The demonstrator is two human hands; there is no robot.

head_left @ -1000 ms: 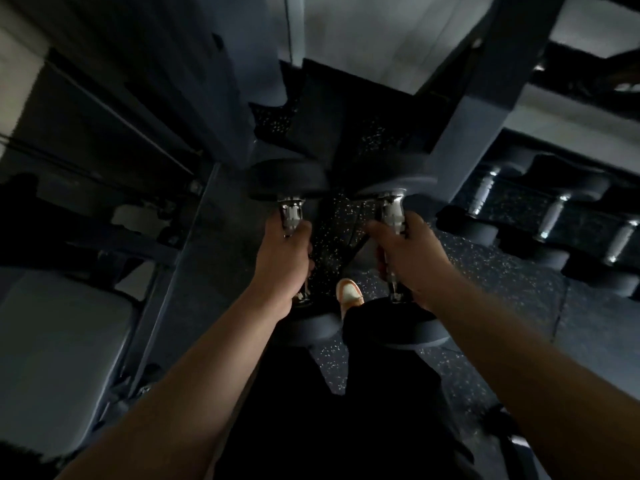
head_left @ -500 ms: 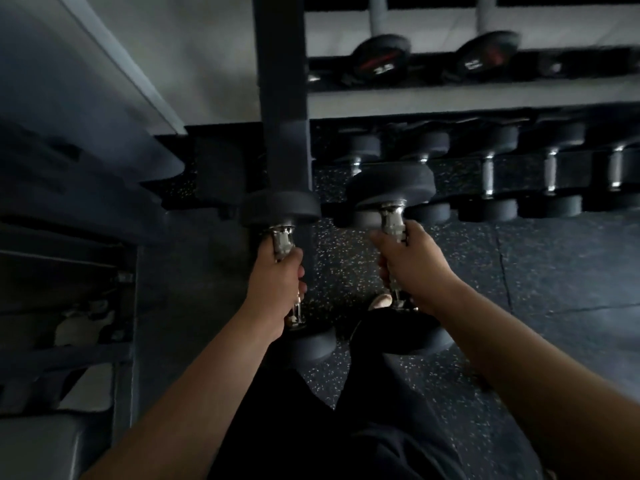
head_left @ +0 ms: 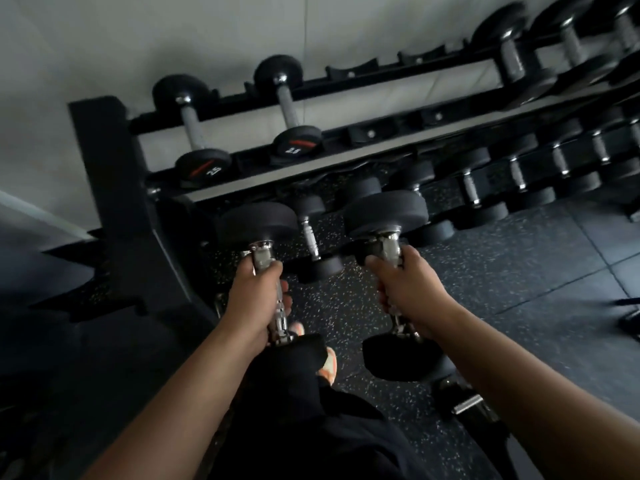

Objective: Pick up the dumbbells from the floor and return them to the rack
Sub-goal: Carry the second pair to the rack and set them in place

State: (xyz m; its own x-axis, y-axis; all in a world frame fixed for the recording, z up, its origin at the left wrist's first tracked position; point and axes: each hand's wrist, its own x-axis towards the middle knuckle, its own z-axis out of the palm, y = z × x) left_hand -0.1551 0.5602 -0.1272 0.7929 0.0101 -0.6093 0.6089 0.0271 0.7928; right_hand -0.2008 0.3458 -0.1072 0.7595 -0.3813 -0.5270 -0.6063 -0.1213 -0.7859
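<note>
My left hand is closed around the chrome handle of a black round-headed dumbbell, held off the floor. My right hand grips the handle of a second, matching dumbbell. Both point toward the black dumbbell rack ahead. The rack's upper tier holds two dumbbells marked 25 at its left end, with bare cradles to their right. The lower tier, partly hidden behind the held weights, carries a row of several dumbbells.
A wide black rack upright stands at the left, against a pale wall. Speckled rubber floor tiles spread to the right. Another dumbbell lies on the floor by my right forearm. My orange shoe shows below the hands.
The view has swung up and right, so the rack's upper tier and its bare cradles now show. Both hands keep their grip, and the dumbbells are nearer the rack.
</note>
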